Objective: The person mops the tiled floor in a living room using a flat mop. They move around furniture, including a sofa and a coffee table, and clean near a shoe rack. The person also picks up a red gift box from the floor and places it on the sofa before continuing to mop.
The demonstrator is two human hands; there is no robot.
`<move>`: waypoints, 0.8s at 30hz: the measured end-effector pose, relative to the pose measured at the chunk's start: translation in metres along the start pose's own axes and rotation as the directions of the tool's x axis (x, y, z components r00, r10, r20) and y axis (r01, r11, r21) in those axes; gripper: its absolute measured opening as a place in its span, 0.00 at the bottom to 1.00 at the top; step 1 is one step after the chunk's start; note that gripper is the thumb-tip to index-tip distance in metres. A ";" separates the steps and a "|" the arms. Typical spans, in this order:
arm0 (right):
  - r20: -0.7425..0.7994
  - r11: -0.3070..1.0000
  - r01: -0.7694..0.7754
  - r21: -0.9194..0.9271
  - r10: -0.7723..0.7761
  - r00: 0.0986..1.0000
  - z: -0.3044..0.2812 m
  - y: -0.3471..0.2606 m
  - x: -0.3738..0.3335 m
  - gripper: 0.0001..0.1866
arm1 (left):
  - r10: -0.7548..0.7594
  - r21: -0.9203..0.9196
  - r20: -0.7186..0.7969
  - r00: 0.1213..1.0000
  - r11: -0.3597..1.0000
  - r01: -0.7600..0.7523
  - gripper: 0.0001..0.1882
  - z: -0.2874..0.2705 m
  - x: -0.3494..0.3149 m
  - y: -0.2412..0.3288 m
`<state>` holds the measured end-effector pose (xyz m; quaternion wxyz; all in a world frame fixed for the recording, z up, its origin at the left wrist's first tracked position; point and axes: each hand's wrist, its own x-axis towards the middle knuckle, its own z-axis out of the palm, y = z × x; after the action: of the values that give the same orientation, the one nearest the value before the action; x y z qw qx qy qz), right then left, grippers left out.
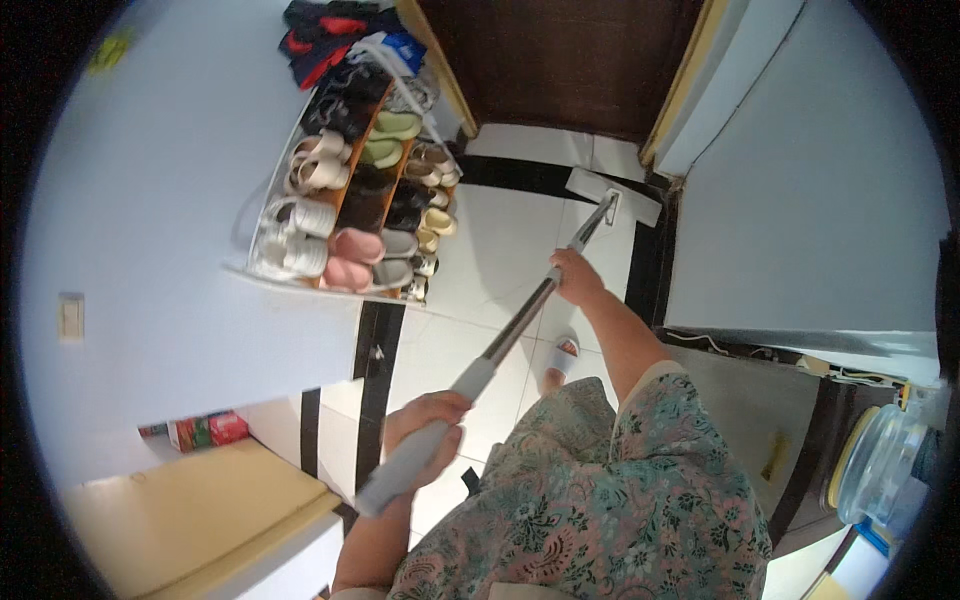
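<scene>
A flat mop [522, 320] with a grey and silver pole slants from the lower left up toward the door. My left hand [428, 430] is wrapped round the thick grey grip near the pole's upper end. Farther down the pole, my right hand [578, 278] is closed round it just below a grey joint. The wide white mop head [640, 205] lies on the tiled floor [490, 245], close to the right wall and across part of a black tile strip. A slipper [563, 356] on my foot shows below my right hand.
A shoe rack [345, 295] with several pairs of shoes and slippers stands against the left wall, dark clothing [335, 45] at its top. Beyond is a brown door [570, 65]. A yellowish cabinet top [200, 510] is at lower left; clear plastic containers [880, 465] sit at right.
</scene>
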<state>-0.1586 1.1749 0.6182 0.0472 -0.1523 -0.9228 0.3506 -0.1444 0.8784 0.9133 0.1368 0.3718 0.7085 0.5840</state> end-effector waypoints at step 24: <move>0.482 0.681 0.662 0.315 -0.715 0.506 0.113 -0.310 -0.241 0.09 | 0.195 0.397 -0.726 0.660 0.902 0.170 0.20 -0.100 -0.362 0.246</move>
<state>-0.0285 0.8083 0.7427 -0.0886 0.3412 -0.8587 0.3719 0.1316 0.5679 1.0831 -0.2579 0.1232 0.8091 0.5136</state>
